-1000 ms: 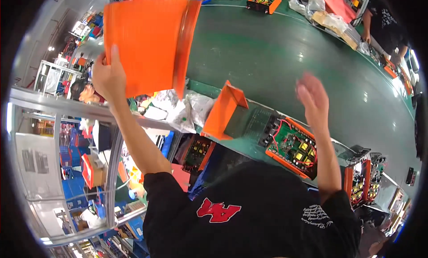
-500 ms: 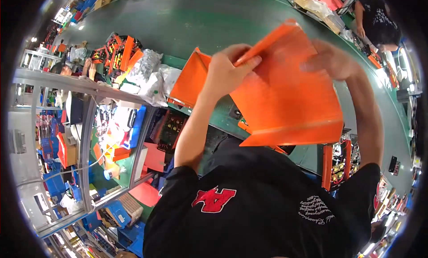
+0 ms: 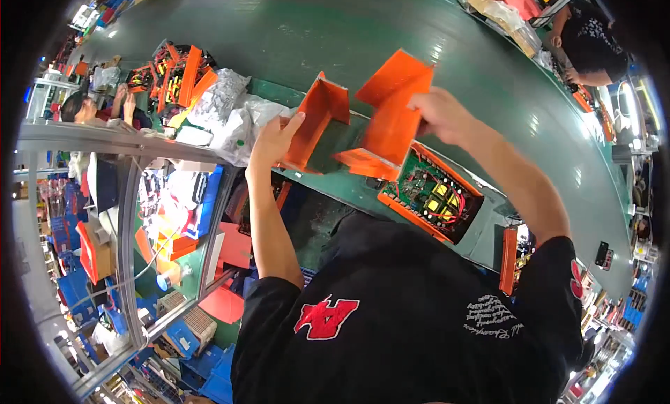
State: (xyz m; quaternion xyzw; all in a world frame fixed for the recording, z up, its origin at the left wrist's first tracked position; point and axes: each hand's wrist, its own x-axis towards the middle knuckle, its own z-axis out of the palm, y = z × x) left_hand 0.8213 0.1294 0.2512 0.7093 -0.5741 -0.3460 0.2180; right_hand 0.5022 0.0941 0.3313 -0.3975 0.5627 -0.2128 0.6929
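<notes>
My right hand (image 3: pixel 445 116) grips the edge of an orange U-shaped metal cover (image 3: pixel 392 121), tilted above the bench. To its left, a second orange U-shaped cover (image 3: pixel 317 118) has its hollow inner side showing. My left hand (image 3: pixel 273 140) is closed on that second cover's left wall, with the thumb against the orange sheet and the other fingers partly hidden. Just below the right-hand cover lies an orange-sided unit (image 3: pixel 434 196), its green circuit board, yellow parts and red wires exposed.
Silvery plastic bags (image 3: pixel 222 107) and a heap of orange units (image 3: pixel 174 83) lie at the left. A metal frame rail (image 3: pixel 118 140) runs along the left side. Another orange-sided unit (image 3: pixel 511 259) stands at the right. Other people sit at far left and far right.
The orange cover that both hands held has turned and moved left, now in my right hand alone. My left hand has gone left to the second cover. The open unit is now uncovered to view.
</notes>
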